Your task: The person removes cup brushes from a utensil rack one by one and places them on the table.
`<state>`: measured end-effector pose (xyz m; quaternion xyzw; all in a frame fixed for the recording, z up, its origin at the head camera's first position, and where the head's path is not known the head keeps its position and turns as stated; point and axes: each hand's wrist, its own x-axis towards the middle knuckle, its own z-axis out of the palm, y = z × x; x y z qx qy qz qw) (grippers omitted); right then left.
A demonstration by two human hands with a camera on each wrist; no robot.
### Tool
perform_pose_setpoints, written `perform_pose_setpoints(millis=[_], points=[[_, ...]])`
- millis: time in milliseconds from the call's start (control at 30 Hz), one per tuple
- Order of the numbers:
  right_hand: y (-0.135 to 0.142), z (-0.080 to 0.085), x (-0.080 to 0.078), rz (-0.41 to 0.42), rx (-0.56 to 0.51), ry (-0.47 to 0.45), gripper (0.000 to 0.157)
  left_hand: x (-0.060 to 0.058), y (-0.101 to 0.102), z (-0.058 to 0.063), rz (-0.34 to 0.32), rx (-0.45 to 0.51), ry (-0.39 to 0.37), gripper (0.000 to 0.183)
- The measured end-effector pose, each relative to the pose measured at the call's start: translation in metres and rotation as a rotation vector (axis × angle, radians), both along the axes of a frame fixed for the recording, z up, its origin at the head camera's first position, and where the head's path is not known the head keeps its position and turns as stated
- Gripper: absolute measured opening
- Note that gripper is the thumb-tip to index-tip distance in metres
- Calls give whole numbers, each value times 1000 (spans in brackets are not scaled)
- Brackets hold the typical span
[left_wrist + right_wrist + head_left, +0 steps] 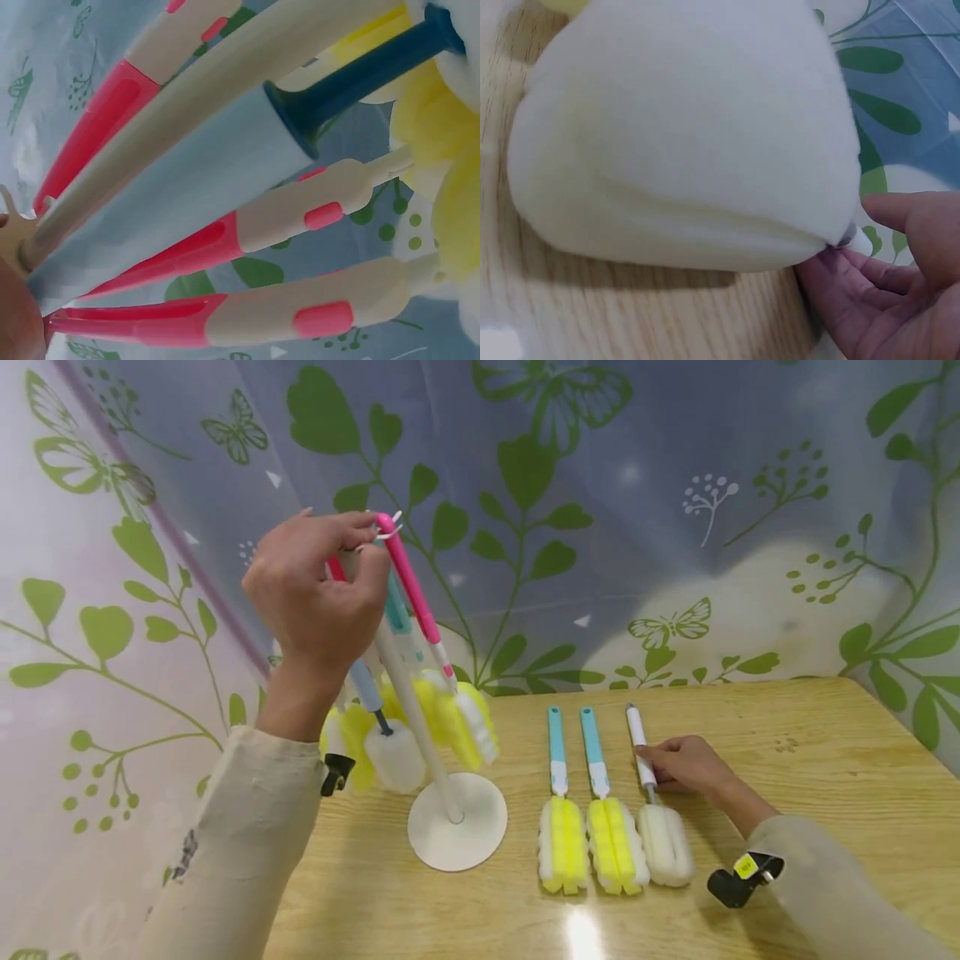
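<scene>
My left hand (318, 581) is up at the top of the white stand (457, 847), its curled fingers gripping the top by the hooks. Sponge brushes hang there: a pink-handled brush (412, 581) right beside the fingertips, and a light-blue-handled brush (187, 187) with a dark blue neck, close to the palm. Exactly what lies under the fingers is partly hidden. On the table, my right hand (693, 768) pinches the white handle of a sponge brush (666, 847). Its white sponge head lies toward me and looms large (690, 135) in the right wrist view.
Two teal-handled brushes (564, 843) (617, 847) with yellow-and-white sponge heads lie side by side left of the white one. The wooden table (810, 793) ends at a curtain (675, 527) printed with leaves and butterflies. Yellow sponge heads cluster around the stand's pole.
</scene>
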<state>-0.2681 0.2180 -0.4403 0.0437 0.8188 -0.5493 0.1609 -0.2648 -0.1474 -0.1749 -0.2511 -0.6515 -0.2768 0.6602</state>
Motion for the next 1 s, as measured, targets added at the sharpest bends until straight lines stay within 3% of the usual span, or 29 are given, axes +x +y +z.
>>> perform_pose_setpoints(millis=[167,433,600,767,1000], points=[[1,3,2,31,21,9,59,10,0,1,84,-26,-82,26],[13,16,0,74,52,65,61,28,1,5,366,-178,-147,25],[17,26,-1,78,46,81,62,31,9,10,533,-273,-165,38],[12,30,-3,103,15,103,60,25,14,7,570,-214,-166,41],[-13,49,-3,126,-44,205,53,17,16,5,567,-165,-86,34]])
